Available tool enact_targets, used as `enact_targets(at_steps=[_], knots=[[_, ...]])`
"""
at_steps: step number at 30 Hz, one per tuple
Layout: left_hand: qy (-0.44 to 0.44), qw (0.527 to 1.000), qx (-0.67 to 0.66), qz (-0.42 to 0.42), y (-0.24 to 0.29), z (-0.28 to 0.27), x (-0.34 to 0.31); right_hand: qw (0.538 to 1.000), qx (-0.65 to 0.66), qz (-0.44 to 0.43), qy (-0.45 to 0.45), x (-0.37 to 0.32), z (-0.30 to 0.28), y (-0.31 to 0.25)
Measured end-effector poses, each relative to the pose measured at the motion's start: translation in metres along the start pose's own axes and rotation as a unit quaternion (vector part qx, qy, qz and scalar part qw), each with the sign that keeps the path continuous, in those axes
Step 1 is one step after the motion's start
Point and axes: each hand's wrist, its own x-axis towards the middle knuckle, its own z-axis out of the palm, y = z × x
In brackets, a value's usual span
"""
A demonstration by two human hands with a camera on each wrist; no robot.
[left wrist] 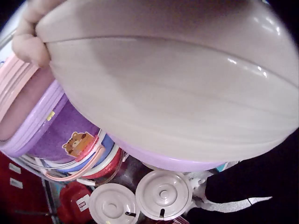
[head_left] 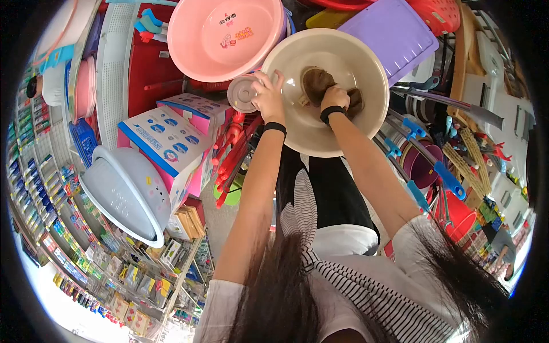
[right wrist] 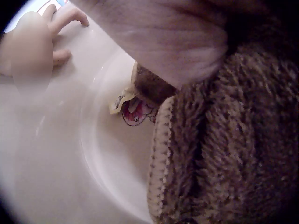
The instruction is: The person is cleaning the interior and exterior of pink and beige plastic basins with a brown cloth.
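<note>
A beige plastic basin is in front of me in the head view. My left hand grips its left rim, fingers over the inside. In the left wrist view those fingers curl at the rim, and the basin's outer wall fills most of the picture. Inside the basin my right hand holds a fluffy brown cloth against the bottom. Stitched edging runs along the cloth in the right wrist view. Beside it, a printed picture and a curled yellowish piece show on the basin floor.
A pink basin stands at the upper left and a purple lid at the upper right. Boxes and a pale blue tub are on the left. Long-handled tools crowd the right. Stocked shelves line the far left.
</note>
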Motion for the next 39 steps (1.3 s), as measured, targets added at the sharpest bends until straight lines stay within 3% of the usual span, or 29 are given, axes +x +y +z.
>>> enact_targets(at_steps=[12,15,18,20,22,24,26,28,29,30,33,37,38,39], knots=[[0.013,0.999,-0.031,-0.001,0.003,0.01,0.0,0.998,0.046,-0.011,0.052,0.002,0.008,0.007],[-0.019,0.995,-0.093,0.014,0.001,0.005,-0.011,0.996,0.037,-0.014,0.085,0.003,0.019,0.007],[0.011,0.987,-0.157,-0.01,0.001,0.007,-0.005,0.996,0.052,-0.014,0.068,-0.005,0.01,0.017],[0.029,0.952,-0.304,-0.011,-0.003,0.007,-0.011,0.995,0.058,-0.008,0.084,-0.01,0.006,0.021],[0.03,0.924,-0.382,-0.005,-0.017,-0.007,-0.021,0.986,0.111,-0.092,0.081,-0.007,0.014,0.036],[0.074,0.733,-0.664,-0.129,-0.029,-0.003,-0.034,0.975,0.169,-0.125,0.073,-0.007,0.009,0.058],[0.077,0.712,-0.674,-0.182,-0.036,0.011,-0.057,0.944,0.27,-0.187,-0.037,-0.014,-0.018,0.084],[-0.049,0.702,-0.693,-0.157,-0.053,0.011,-0.081,0.936,0.296,-0.18,-0.063,-0.039,-0.06,0.112],[-0.075,0.613,-0.765,-0.185,-0.05,0.017,-0.092,0.912,0.371,-0.173,0.031,-0.057,-0.074,0.124],[-0.077,0.612,-0.766,-0.18,-0.047,0.02,-0.099,0.874,0.441,-0.164,0.126,-0.075,-0.086,0.136],[-0.069,0.534,-0.819,-0.198,-0.042,0.013,-0.111,0.789,0.578,-0.125,0.168,-0.126,-0.117,0.183],[-0.066,0.579,-0.793,-0.178,-0.041,0.037,-0.095,0.603,0.772,-0.076,0.186,-0.173,-0.108,0.243],[-0.064,0.576,-0.796,-0.175,-0.046,0.034,-0.086,0.581,0.783,-0.067,0.212,-0.176,-0.103,0.254],[-0.081,0.588,-0.787,-0.168,-0.049,0.035,-0.08,0.59,0.77,-0.062,0.236,-0.18,-0.103,0.264]])
